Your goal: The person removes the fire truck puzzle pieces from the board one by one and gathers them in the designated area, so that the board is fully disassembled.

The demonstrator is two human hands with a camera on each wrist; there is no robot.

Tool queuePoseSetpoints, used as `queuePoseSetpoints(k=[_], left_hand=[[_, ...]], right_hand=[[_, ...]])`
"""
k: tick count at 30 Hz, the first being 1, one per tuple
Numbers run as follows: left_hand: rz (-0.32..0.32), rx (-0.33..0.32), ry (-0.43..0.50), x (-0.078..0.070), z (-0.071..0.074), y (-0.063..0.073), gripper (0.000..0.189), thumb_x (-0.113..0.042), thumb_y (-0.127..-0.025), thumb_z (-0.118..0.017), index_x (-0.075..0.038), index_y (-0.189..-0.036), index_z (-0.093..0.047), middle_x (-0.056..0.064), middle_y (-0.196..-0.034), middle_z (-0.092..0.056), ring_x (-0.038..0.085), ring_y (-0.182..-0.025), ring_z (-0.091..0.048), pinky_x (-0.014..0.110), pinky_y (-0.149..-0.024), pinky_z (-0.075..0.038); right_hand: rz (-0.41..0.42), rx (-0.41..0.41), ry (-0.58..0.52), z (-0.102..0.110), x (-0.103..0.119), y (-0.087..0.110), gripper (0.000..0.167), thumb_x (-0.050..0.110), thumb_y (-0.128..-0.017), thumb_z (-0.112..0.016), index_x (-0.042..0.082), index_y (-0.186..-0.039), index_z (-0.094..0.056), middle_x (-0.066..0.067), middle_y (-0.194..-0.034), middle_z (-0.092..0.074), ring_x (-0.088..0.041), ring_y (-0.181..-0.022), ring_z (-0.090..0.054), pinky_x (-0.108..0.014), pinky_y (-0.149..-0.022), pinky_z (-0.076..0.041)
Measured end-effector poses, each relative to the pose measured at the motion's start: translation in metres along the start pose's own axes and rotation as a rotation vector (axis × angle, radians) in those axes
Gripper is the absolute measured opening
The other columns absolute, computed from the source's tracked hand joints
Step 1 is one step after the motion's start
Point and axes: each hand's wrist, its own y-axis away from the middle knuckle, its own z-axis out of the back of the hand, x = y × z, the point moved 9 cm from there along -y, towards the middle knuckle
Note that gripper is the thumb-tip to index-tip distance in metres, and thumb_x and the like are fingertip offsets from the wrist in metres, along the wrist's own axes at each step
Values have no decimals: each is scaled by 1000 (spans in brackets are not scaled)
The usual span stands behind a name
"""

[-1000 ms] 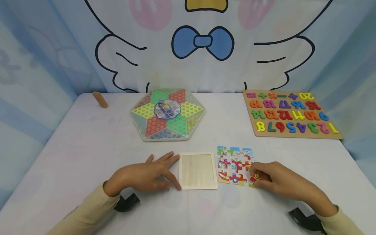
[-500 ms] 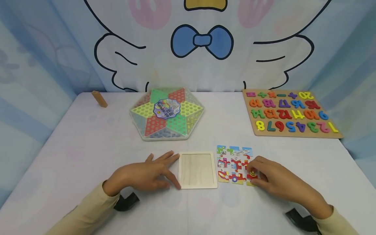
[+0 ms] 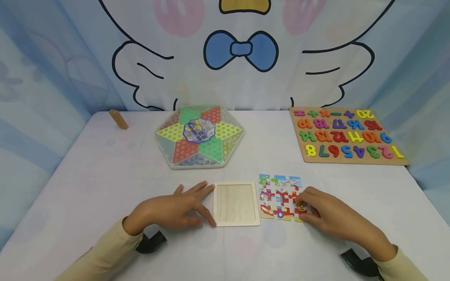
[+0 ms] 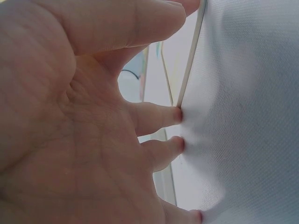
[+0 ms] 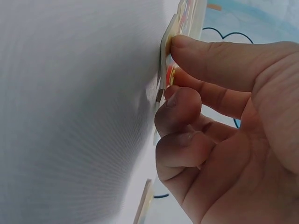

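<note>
My left hand [image 3: 175, 207] lies with fingers spread at the left side of a square wooden puzzle tray [image 3: 257, 203]. Its thumb and forefinger touch the tray's left corners; in the left wrist view other fingertips [image 4: 176, 143] rest on the cloth. Right of the tray, several jigsaw pieces [image 3: 283, 197] form a small picture with red vehicles, narrow gaps between them. My right hand [image 3: 334, 212] pinches the bottom-right jigsaw piece [image 3: 300, 210] between thumb and fingers, partly covering it. In the right wrist view the thumb presses that piece's edge [image 5: 166, 46], low over the cloth.
Behind the tray lies a hexagonal star-patterned checkers board [image 3: 199, 136]. A wooden board of coloured numbers and signs [image 3: 348, 160] lies at the back right. One small wooden block [image 3: 118, 119] stands near the table's far left corner. A printed curtain [image 3: 242, 89] hangs behind.
My right hand has moved slightly left, bringing the bottom-right piece closer to its neighbours, and has since held still. My left hand and the tray stay in place.
</note>
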Motion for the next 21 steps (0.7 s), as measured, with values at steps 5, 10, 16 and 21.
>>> queuePoseSetpoints(k=[5,10,16,21], left_hand=[[3,-1,1,0,0,1,33,-11,-98,-67,-40,-109,-78,13,-170,-15,31,-157,3,79,-109,1],[1,-3,1,-1,1,2,34,-11,-98,-67,-41,-109,-78,13,-170,-15,32,-157,2,80,-109,0],[-11,-1,0,-2,1,2,35,-10,-99,-66,-42,-109,-77,13,-169,-15,33,-157,2,80,-109,0],[3,1,3,-1,0,1,34,-11,-98,-66,-41,-109,-78,11,-170,-15,31,-157,2,79,-110,0]], right_hand=[[3,2,15,-1,0,0,26,21,-89,-80,13,-112,-70,10,-97,-57,-3,-77,-47,-25,-65,-45],[-3,-12,22,1,-1,0,29,21,-88,-82,14,-113,-67,10,-98,-57,-4,-77,-47,-25,-65,-44],[-13,-17,18,1,-2,1,35,22,-87,-82,14,-116,-64,10,-95,-55,-5,-77,-47,-25,-65,-44],[-21,-24,29,0,-2,2,43,23,-87,-83,12,-123,-61,10,-94,-54,-5,-77,-47,-26,-65,-44]])
